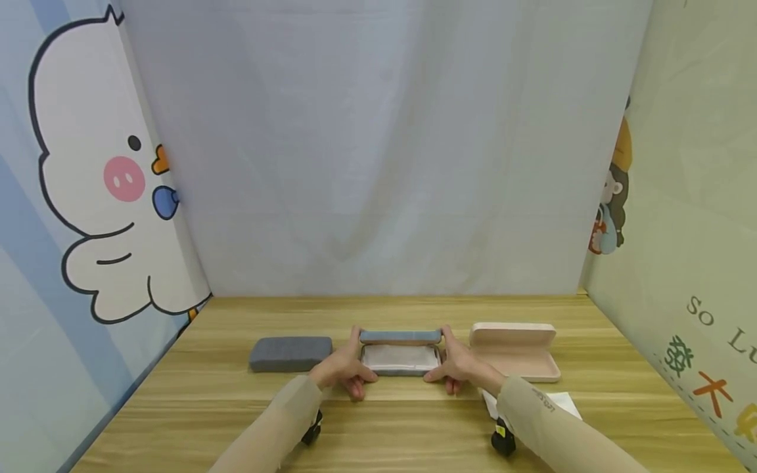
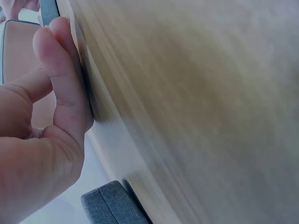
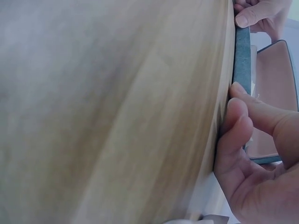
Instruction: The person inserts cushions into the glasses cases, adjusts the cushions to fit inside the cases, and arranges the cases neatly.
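A blue glasses case [image 1: 401,337] lies with its lid raised at the middle of the table. Something whitish and flat [image 1: 401,357] fills its base; what it is, I cannot tell. My left hand [image 1: 347,369] grips the case's left end, thumb at the front edge and a finger up by the lid. At the right end my right hand [image 1: 460,365] holds it in the same way. The right wrist view shows the pink lid lining [image 3: 273,88] and the right thumb against the blue front edge [image 3: 242,60].
To the left lies a closed dark grey glasses case [image 1: 291,355]. An opened pale pink case [image 1: 516,362] stands to the right, with white paper [image 1: 564,403] partly under the right forearm. A pale curtain [image 1: 378,151] hangs behind the wooden table [image 1: 402,427].
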### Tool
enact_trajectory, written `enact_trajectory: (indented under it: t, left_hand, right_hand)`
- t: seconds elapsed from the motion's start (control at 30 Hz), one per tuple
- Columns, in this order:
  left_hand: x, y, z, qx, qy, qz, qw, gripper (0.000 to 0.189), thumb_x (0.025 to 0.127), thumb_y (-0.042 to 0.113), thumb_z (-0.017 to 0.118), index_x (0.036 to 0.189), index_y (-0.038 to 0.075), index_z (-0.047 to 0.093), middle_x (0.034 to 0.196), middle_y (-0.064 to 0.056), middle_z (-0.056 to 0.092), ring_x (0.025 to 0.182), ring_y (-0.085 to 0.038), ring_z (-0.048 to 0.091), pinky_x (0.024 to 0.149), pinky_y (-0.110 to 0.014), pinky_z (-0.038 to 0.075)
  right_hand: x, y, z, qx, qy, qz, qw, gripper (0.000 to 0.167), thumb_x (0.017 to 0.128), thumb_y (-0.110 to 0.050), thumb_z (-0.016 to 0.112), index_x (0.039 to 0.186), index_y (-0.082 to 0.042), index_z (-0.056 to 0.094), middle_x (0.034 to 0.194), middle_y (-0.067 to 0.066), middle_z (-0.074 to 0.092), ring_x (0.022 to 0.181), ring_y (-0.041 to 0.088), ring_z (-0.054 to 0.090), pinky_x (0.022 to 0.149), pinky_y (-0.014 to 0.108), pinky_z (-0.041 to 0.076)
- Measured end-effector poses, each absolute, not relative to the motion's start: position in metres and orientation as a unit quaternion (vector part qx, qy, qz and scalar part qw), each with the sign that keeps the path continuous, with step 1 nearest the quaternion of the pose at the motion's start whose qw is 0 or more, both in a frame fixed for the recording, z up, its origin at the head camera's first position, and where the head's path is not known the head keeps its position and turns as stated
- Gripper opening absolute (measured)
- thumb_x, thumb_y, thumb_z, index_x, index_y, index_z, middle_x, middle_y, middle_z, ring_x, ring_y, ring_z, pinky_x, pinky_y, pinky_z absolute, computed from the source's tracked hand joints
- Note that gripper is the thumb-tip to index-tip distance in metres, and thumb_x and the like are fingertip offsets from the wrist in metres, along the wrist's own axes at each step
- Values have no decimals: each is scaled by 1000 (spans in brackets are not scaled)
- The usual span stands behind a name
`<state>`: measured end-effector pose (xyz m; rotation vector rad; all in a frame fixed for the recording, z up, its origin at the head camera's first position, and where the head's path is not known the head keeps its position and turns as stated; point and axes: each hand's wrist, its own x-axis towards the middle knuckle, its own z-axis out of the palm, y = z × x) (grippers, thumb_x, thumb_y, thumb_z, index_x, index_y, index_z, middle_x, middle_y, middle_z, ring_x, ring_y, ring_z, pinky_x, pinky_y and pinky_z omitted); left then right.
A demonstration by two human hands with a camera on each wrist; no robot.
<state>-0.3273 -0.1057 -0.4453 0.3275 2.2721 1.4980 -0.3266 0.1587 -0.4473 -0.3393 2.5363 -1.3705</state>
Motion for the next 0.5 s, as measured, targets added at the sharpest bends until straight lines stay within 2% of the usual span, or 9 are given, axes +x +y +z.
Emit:
enact_trajectory:
  t: [0.3, 0.5]
  left_hand:
    - [-327, -105, -446, 127, 817, 531, 188, 86, 83, -6, 69, 143, 11, 9, 65, -31, 64, 35, -16, 57, 37, -34, 53]
    - [-326, -104, -446, 127, 818, 530, 183, 83, 83, -7, 69, 141, 10, 12, 66, -32, 64, 35, -17, 57, 37, -35, 53]
  right_hand:
    - [-327, 160, -448, -130, 863, -474, 113, 71, 74, -5, 82, 123, -8, 29, 64, 14, 56, 33, 11, 49, 30, 26, 45]
    - [-327, 159, -450, -130, 865, -473, 107, 81, 74, -5, 82, 132, -6, 27, 68, 15, 56, 34, 11, 50, 30, 26, 45]
